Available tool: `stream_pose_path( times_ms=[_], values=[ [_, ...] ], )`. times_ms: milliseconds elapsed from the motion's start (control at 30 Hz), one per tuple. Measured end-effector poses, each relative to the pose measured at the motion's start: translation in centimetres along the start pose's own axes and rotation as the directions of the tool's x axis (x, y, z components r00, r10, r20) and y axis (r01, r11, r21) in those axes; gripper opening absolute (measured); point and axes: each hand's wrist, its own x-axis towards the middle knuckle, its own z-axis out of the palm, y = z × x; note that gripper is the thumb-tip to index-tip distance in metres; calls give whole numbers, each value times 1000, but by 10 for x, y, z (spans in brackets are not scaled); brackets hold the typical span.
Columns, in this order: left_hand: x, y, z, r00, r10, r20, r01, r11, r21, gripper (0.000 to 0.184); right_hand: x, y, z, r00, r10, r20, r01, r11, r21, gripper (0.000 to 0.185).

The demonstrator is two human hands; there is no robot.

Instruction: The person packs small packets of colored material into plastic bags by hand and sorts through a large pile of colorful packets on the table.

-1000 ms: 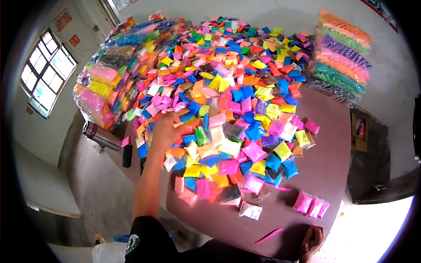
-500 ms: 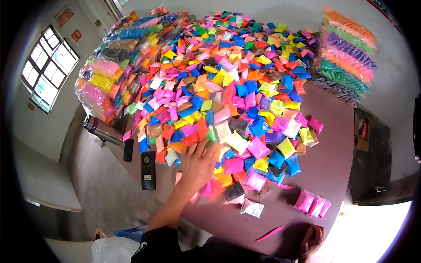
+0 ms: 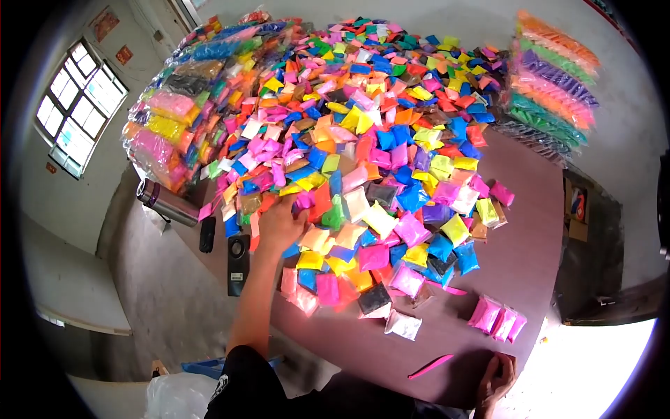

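The left hand (image 3: 280, 222) is reaching among small multicoloured plastic packets (image 3: 412, 228) heaped on the brown surface (image 3: 523, 237), ideally pinching lightly to avoid slides; its grip is hiding. The right hand (image 3: 497, 380) is curling, contents unclear.

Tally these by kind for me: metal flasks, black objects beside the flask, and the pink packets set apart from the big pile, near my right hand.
Metal flask: 1
Black objects: 2
Set-apart pink packets: 3
Total: 6

Window (image 3: 82, 105): dark-framed, bright panes
Wall (image 3: 433, 17): pale grey
Floor (image 3: 167, 279): grey, dull
Table (image 3: 513, 258): brown-topped
Light: glaring at right
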Motion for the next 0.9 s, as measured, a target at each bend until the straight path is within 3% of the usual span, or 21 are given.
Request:
stream_pose_path(
  times_ms=[67,133,200,233,300,333,400,500,633,700,900],
  values=[
    [10,0,5,994,16,-107,-17,1000,-7,49,0,1,0,1000,10,-1,-10,1000,11,10],
    [16,-8,11,998,-33,-57,29,997,-76,50,1,-3,0,1000,12,-7,-12,1000,19,10],
    [22,-27,23,979,112,-172,-146,970,-196,46,0,-3,0,1000,13,-11,-12,999,30,9],
    [21,-25,21,979,113,-172,-146,970,-194,46,0,-1,0,1000,16,-4,-16,999,30,9],
    [20,-21,16,986,-61,-154,-4,920,-391,38,0,-1,0,1000,22,0,-22,999,30,9],
    [17,-21,15,986,-59,-153,-5,921,-390,38,1,-3,1,1000,11,-7,-10,999,38,9],
    [9,-25,14,968,60,-244,-157,903,-399,30,1,-3,0,1000,1,-15,0,999,46,8],
    [-4,-16,3,949,59,-310,-215,840,-499,22,0,-2,-2,1000,20,9,-20,1000,16,8],
    [-10,-19,0,951,28,-309,-231,730,-643,19,3,1,0,1000,-6,-8,6,1000,13,8],
    [-11,-28,1,981,-39,-189,-132,577,-806,17,1,7,0,1000,-9,-4,9,1000,-1,8],
    [0,-30,-2,982,-24,-187,-147,522,-840,15,3,-5,0,1000,19,-8,-19,999,30,8]
  ],
)
